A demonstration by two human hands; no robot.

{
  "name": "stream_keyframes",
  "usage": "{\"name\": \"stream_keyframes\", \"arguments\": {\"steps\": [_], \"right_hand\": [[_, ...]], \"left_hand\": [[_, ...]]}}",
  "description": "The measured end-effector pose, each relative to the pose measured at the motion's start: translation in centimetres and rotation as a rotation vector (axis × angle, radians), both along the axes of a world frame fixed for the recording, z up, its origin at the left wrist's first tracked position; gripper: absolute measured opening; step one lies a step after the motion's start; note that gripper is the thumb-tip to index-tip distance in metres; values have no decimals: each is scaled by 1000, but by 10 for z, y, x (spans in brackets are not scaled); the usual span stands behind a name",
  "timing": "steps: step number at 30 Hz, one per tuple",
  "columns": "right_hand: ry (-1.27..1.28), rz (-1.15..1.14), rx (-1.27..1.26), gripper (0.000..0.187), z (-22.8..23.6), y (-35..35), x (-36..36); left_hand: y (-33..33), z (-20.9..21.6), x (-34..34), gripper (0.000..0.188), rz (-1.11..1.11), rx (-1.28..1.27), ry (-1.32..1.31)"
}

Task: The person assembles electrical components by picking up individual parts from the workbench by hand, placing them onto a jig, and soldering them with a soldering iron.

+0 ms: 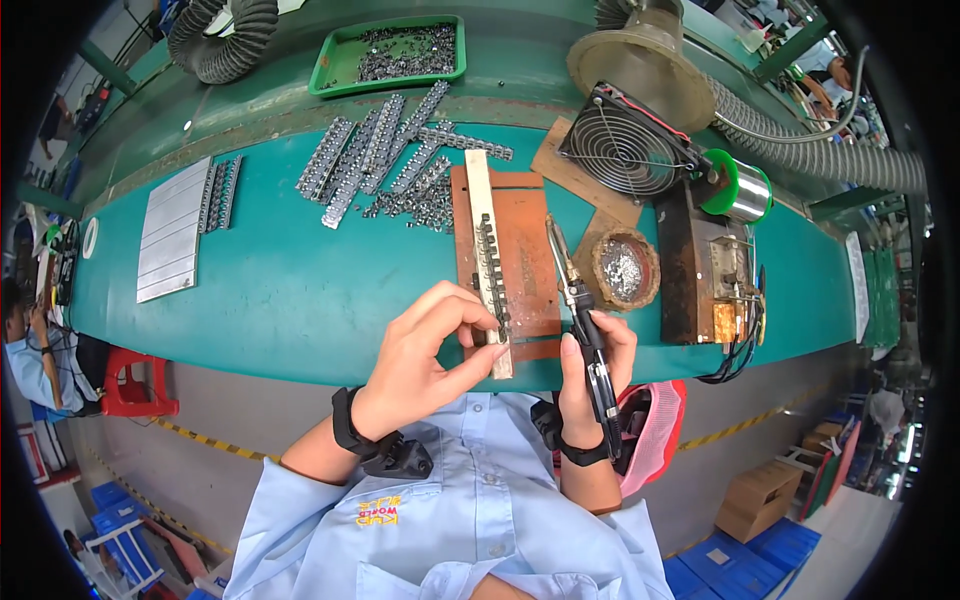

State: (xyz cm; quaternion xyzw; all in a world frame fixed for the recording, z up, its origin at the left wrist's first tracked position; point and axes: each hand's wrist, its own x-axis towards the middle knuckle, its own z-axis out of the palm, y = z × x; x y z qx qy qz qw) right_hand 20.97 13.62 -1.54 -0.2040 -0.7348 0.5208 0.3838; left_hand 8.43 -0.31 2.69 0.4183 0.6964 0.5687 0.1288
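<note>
Strip point(479, 188), pale and narrow, bearing small dark components point(491, 256), lies over a rust-brown board point(529, 262) on the green worktop point(330, 290); left hand point(422, 345) pinches its near end, right hand point(574, 400) grips a slim black soldering iron point(588, 335).

I see a teal table point(280, 290): near its front edge, a cream strip point(487, 262) dotted black on a rust-orange board point(530, 265), a black-and-silver iron point(592, 352); toward its right corner, a green-and-silver spool point(742, 192).
</note>
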Motion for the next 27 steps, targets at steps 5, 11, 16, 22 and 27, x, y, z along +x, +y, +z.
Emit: {"name": "stream_keyframes", "arguments": {"steps": [5, 11, 16, 22, 27], "right_hand": [[15, 10, -21, 33, -4, 1, 1], [8, 11, 8, 33, -6, 1, 1], [114, -46, 61, 31, -1, 2, -7], [90, -49, 49, 31, -4, 1, -4], [67, -38, 22, 30, -4, -2, -9]], "left_hand": [[5, 11, -2, 18, 58, 29, 63], [6, 16, -8, 18, 112, 63, -5], [8, 18, -16, 16, 133, 111, -85], [10, 15, -16, 16, 149, 158, -113], [7, 15, -16, 16, 195, 187, -94]]}}
